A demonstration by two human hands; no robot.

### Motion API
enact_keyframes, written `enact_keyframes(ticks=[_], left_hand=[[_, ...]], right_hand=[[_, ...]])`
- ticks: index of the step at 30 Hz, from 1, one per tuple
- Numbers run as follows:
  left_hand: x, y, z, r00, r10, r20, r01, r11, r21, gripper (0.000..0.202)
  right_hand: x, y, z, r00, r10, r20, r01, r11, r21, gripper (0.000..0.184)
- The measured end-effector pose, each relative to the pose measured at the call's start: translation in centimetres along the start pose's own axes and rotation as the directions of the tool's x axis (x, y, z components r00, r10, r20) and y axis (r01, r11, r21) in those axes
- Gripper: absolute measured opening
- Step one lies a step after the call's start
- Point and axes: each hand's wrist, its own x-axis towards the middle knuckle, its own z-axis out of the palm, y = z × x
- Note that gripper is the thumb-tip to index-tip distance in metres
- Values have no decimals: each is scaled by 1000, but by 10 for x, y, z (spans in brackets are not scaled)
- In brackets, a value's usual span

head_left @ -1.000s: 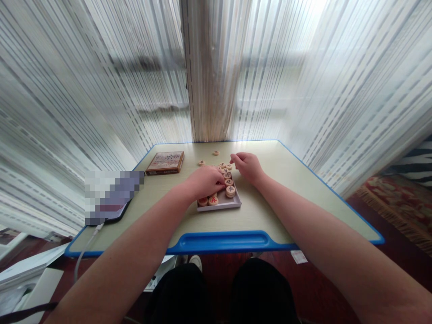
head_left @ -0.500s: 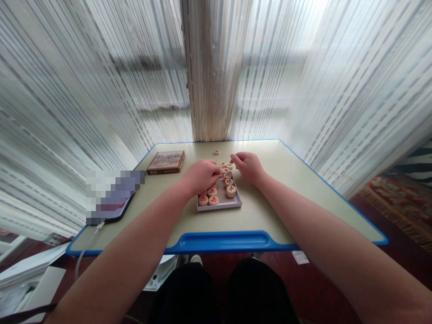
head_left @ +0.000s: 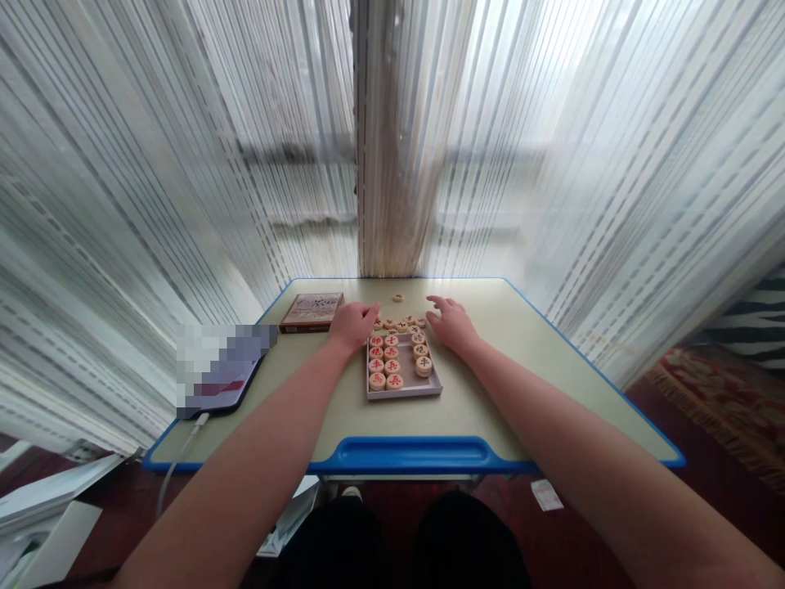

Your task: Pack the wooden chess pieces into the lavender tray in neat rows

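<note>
A shallow white tray (head_left: 403,391) lies in the middle of the small desk (head_left: 491,401) and holds several round wooden chess discs (head_left: 392,360) with red and black characters. More discs (head_left: 405,323) lie loose just beyond the tray, and one disc (head_left: 398,298) sits alone farther back. My left hand (head_left: 352,325) rests at the tray's far left corner, fingers loosely curled and pointing at the loose discs, nothing visible in it. At the far right corner my right hand (head_left: 452,321) has its fingers stretched toward the loose discs and holds nothing.
A brown box lid (head_left: 311,312) lies at the back left. A phone (head_left: 221,384) with a cable lies at the left edge. A blue groove (head_left: 408,452) runs along the front edge. Striped curtains (head_left: 392,139) hang close behind. A patterned rug (head_left: 724,393) lies right.
My left hand has lifted off the tray's discs and moved back to its far left corner, uncovering the rows. My right hand's fingers have opened. The view has shifted slightly.
</note>
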Motion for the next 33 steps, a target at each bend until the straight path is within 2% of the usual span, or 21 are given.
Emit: enact_keyframes(ticks=[3, 6, 7, 12, 16, 19, 22, 25, 29, 31, 33], left_hand=[[2, -3, 4, 999, -40, 7, 40, 993, -109, 55], [4, -6, 5, 998, -60, 1, 59, 989, -132, 56], [5, -7, 5, 998, -63, -7, 62, 990, -126, 56], [11, -13, 8, 995, -96, -36, 89, 984, -157, 65], [13, -13, 11, 992, -125, 34, 130, 953, -274, 74], [11, -9, 8, 995, -100, 30, 104, 965, -241, 75], [5, -2, -1, 1000, 17, -2, -17, 1000, -13, 68], [-3, 7, -12, 989, 147, -7, -143, 972, 184, 62], [-15, 14, -19, 968, 247, -38, -236, 953, 190, 60], [-20, 18, -21, 953, 300, -54, -288, 944, 159, 57], [-26, 25, -25, 934, 344, -91, -332, 935, 124, 54]], right_hand=[[8, -5, -1, 1000, -20, 14, 21, 996, -84, 47], [28, -11, -1, 987, -122, 108, 136, 981, -139, 42], [37, -14, 0, 973, -174, 150, 197, 968, -158, 41], [73, -33, 12, 921, -329, 211, 360, 923, -133, 38], [79, -36, 15, 906, -336, 257, 377, 918, -128, 30], [71, -26, 7, 922, -302, 243, 340, 932, -130, 26], [56, -9, -6, 944, -265, 196, 292, 949, -124, 24], [36, 10, -18, 972, -203, 122, 216, 970, -107, 23], [7, 24, -31, 993, -111, 51, 114, 991, -75, 20], [-10, 21, -36, 997, -72, -12, 72, 997, 4, 15], [-31, 13, -40, 990, 20, -139, 20, 960, 280, 11]])
